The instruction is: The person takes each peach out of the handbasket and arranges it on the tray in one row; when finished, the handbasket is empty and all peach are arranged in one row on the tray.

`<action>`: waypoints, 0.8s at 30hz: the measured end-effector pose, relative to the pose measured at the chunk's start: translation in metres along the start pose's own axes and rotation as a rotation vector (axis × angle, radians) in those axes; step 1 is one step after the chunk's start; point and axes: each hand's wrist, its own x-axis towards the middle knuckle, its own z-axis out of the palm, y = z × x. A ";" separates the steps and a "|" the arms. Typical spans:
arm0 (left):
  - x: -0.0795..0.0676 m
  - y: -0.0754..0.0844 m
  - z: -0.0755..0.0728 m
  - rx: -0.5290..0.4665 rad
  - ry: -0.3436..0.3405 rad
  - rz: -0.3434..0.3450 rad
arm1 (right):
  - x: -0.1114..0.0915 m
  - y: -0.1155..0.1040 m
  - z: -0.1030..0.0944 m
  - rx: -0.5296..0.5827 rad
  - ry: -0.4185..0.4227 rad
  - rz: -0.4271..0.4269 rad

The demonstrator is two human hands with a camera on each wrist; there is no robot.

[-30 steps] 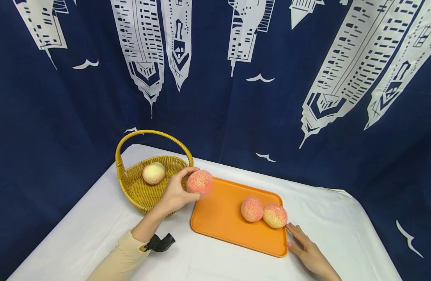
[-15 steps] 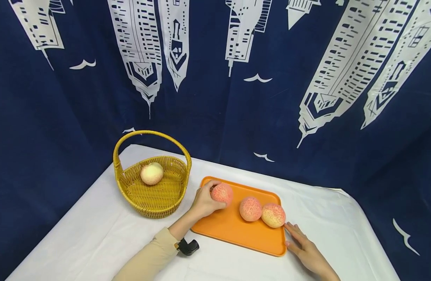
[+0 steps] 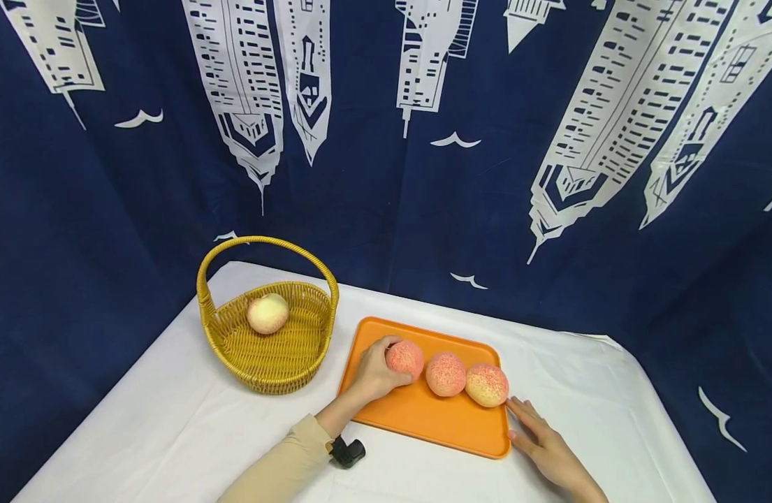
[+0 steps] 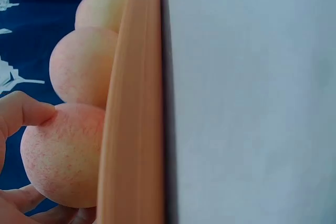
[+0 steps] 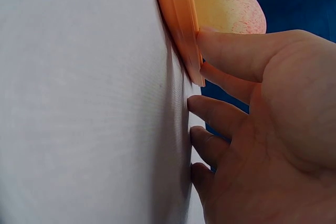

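My left hand [image 3: 376,372] holds a pink peach [image 3: 405,360] over the left part of the orange tray [image 3: 423,426], thumb and fingers curved around it. In the left wrist view this peach [image 4: 65,156] is low behind the tray's rim, in line with two others. A second pink peach [image 3: 446,374] sits to its right, and a yellow-and-pink peach [image 3: 487,385] lies beside that one near the tray's right edge. My right hand [image 3: 549,450] rests at that edge with fingers extended; in the right wrist view its thumb touches the tray's rim [image 5: 181,19].
A yellow wicker basket [image 3: 269,384] with a tall handle stands left of the tray. One pale yellow peach [image 3: 268,314] lies inside it. White cloth [image 3: 172,419] covers the table, and a dark blue printed curtain [image 3: 360,223] hangs behind.
My left hand has carried the peach from beside the basket rightward and down onto the tray, up to the row of peaches. The right hand stays at the tray's edge.
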 end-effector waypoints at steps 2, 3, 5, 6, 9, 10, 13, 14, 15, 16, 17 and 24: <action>-0.001 -0.002 0.002 -0.006 -0.001 0.003 | 0.000 0.000 0.000 0.002 -0.012 0.013; -0.001 -0.002 0.002 -0.011 0.000 0.006 | 0.000 0.000 0.000 0.001 -0.016 0.017; -0.001 -0.003 0.003 -0.022 0.002 0.003 | 0.001 0.000 0.000 0.001 -0.029 0.031; -0.001 -0.004 0.003 -0.025 0.004 0.002 | 0.001 -0.001 0.000 0.000 -0.036 0.037; -0.001 -0.005 0.003 -0.034 -0.004 -0.012 | 0.001 -0.001 0.000 -0.004 -0.035 0.038; -0.001 -0.005 0.004 -0.038 -0.007 -0.017 | 0.001 -0.001 0.000 -0.007 -0.032 0.037; -0.001 -0.006 0.005 -0.048 -0.017 -0.030 | 0.001 0.000 0.000 -0.009 -0.020 0.025; -0.002 -0.006 0.005 -0.050 -0.019 -0.035 | 0.001 0.000 0.000 -0.007 -0.018 0.022; -0.002 -0.006 0.005 -0.051 -0.020 -0.037 | 0.001 0.000 0.000 -0.005 -0.018 0.021; -0.002 -0.006 0.005 -0.052 -0.020 -0.037 | 0.001 0.000 0.000 -0.003 -0.021 0.023; -0.002 -0.007 0.005 -0.050 -0.021 -0.038 | 0.001 -0.001 0.000 0.000 -0.025 0.025; -0.002 -0.007 0.003 -0.050 -0.048 -0.043 | 0.002 -0.002 -0.001 0.005 -0.049 0.053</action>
